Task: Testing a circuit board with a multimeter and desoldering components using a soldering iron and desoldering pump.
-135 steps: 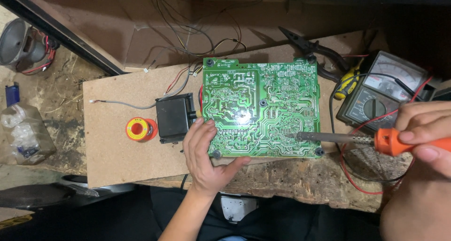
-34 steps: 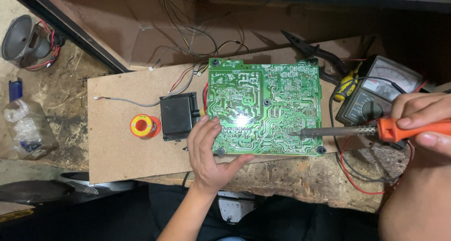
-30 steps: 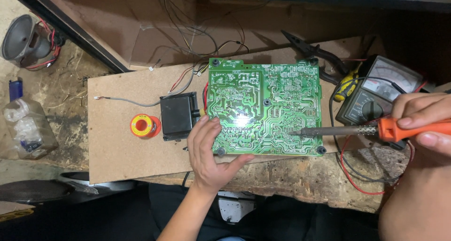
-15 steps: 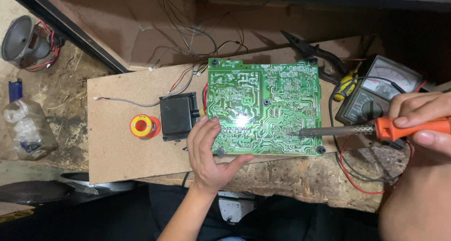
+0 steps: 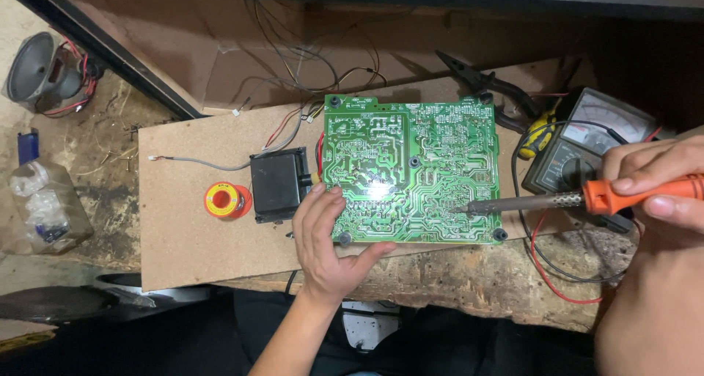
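Observation:
A green circuit board lies solder-side up on a brown fibreboard sheet. My left hand grips the board's near left corner, thumb under the front edge. My right hand holds a soldering iron by its orange handle. The iron's metal tip touches the board near its right side. A black block with wires sits against the board's left edge.
A red and yellow solder spool rests left of the black block. An analogue multimeter with red and black leads sits at the right, pliers behind it. A speaker and a clear plastic jar stand at far left.
The soldering iron tip has shifted slightly along the board's right side. My left hand keeps its grip on the board's corner.

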